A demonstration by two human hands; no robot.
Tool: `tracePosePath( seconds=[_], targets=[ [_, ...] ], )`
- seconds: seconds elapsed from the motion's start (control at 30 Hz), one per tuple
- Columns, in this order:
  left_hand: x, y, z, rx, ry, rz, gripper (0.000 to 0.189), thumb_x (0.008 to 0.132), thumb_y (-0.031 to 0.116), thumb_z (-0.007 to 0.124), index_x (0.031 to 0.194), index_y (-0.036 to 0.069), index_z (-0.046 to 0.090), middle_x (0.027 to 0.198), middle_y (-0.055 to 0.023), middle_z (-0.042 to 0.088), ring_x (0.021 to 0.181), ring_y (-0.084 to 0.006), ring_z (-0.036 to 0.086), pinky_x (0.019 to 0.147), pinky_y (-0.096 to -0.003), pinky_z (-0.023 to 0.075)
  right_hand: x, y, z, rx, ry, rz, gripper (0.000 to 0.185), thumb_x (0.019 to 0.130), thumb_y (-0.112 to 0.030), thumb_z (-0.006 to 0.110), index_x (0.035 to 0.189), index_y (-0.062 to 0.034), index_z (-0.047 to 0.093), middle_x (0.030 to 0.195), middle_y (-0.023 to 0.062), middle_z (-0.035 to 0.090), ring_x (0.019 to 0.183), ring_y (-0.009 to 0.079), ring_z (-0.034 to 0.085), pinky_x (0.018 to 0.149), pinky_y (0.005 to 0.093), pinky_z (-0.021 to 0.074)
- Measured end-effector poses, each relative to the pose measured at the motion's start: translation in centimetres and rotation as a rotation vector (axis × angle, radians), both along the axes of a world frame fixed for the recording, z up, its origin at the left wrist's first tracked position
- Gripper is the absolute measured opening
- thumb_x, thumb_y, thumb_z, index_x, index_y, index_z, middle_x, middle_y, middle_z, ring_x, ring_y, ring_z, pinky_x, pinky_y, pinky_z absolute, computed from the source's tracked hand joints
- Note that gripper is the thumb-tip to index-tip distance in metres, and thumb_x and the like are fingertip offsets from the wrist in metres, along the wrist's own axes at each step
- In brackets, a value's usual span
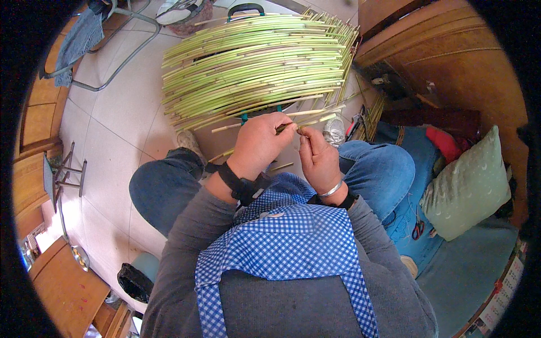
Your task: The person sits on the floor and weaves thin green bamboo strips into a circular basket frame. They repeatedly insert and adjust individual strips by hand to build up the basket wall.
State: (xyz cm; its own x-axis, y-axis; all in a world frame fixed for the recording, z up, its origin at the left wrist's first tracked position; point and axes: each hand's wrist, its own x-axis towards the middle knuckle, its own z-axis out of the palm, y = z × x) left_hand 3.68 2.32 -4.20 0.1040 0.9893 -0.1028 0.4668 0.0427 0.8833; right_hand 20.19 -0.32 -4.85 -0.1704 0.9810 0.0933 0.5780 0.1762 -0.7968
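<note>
My left hand [263,141] and my right hand [320,158] meet fingertip to fingertip above my lap. Between them I pinch a small, thin brownish-green piece [280,128], mostly hidden by the fingers; it looks like a bit of plant stalk. Just beyond my hands lies a wide layer of green plant stalks [253,63], set side by side, crosswise to me. A few paler stalks [304,113] sit at its near edge, close behind my fingertips. Black bands circle both wrists, and the right one also wears a metal bracelet [331,190].
More stalks [348,42] stick out at the layer's right end, with a black handle [246,7] behind it. On the blue seat at right lie scissors [417,230] and a green cushion [469,190]. A metal-framed chair [135,42] and a folding stool [63,177] stand at left.
</note>
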Motion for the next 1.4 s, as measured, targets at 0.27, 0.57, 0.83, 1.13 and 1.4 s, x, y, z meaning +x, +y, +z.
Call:
tracePosePath(
  seconds=[0.27, 0.57, 0.83, 1.13, 1.4],
  targets=[
    [0.05, -0.02, -0.26, 0.02, 0.018, 0.001, 0.02, 0.087, 0.023, 0.066, 0.092, 0.004, 0.07, 0.081, -0.0124, 0.069, 0.069, -0.0232, 0.066, 0.062, -0.0326, 0.0504, 0.03, 0.0, 0.12, -0.035, 0.005, 0.001, 0.02, 0.094, -0.016, 0.057, 0.112, -0.0071, 0.058, 0.088, 0.0202, 0.068, 0.076, 0.0412, 0.067, 0.063, 0.0469, 0.0536],
    [0.17, -0.08, -0.28, 0.017, 0.046, -0.004, 0.021, 0.087, 0.023, 0.066, 0.094, 0.004, 0.069, 0.082, -0.013, 0.069, 0.07, -0.0257, 0.066, 0.063, -0.0331, 0.0508, 0.03, -0.01, 0.17, -0.019, 0.03, -0.004, 0.02, 0.094, -0.015, 0.057, 0.112, -0.0068, 0.058, 0.089, 0.0198, 0.068, 0.076, 0.0409, 0.067, 0.064, 0.0467, 0.0536],
    [0.24, -0.21, -0.27, 0.038, 0.061, -0.019, 0.021, 0.087, 0.023, 0.066, 0.094, 0.004, 0.07, 0.082, -0.0135, 0.069, 0.072, -0.0268, 0.067, 0.064, -0.0336, 0.0514, 0.08, 0.08, 0.27, -0.012, 0.003, 0.008, 0.02, 0.093, -0.014, 0.057, 0.111, -0.0063, 0.059, 0.09, 0.0198, 0.068, 0.076, 0.0409, 0.066, 0.064, 0.047, 0.0533],
    [0.27, -0.23, -0.1, 0.023, 0.04, 0.002, 0.022, 0.087, 0.024, 0.066, 0.094, 0.004, 0.07, 0.083, -0.014, 0.069, 0.074, -0.0282, 0.068, 0.065, -0.0353, 0.0517, 0.08, 0.07, 0.16, 0.011, 0.017, -0.001, 0.02, 0.092, -0.013, 0.059, 0.111, -0.0059, 0.06, 0.089, 0.0198, 0.068, 0.077, 0.0408, 0.067, 0.064, 0.0461, 0.0538],
    [0.43, -0.26, -0.15, 0.028, 0.105, -0.014, 0.022, 0.087, 0.025, 0.066, 0.093, 0.004, 0.07, 0.083, -0.0143, 0.069, 0.076, -0.0314, 0.067, 0.066, -0.0373, 0.0523, 0.17, 0.06, 0.06, -0.013, 0.002, -0.001, 0.02, 0.092, -0.013, 0.058, 0.111, -0.0063, 0.06, 0.089, 0.0197, 0.068, 0.076, 0.0412, 0.066, 0.064, 0.0467, 0.0536]
  ],
)
